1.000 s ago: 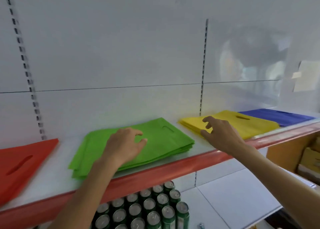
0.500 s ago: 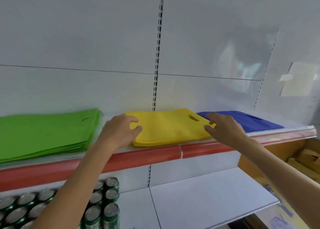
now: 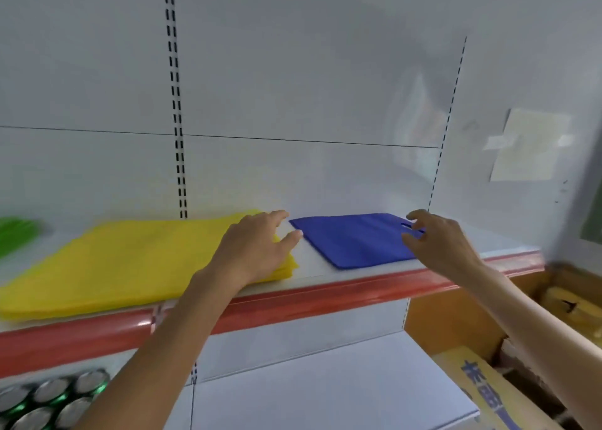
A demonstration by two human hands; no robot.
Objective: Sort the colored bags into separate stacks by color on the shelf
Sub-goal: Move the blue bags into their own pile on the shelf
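The blue bag (image 3: 355, 240) is now flanked by the left hand (image 3: 254, 250) and right hand (image 3: 439, 247), shifted over from the yellow stack (image 3: 130, 260). Both are loosely spread, nothing gripped. Right-hand contact is unclear; the green bags (image 3: 16, 231) are blurred and cut off.

Worn on the person's head, the one wide-angle camera looks forward and slightly down at a white shelf (image 3: 312, 268) with a red lip, close enough for the left hand (image 3: 254, 250) and right hand (image 3: 443, 244) to reach it from 6 o'clock. Yellow stack (image 3: 130, 260) at 9 o'clock, blue bag (image 3: 355, 239) near centre, cardboard box (image 3: 456, 325) at 4, cans (image 3: 49, 397) at 7.
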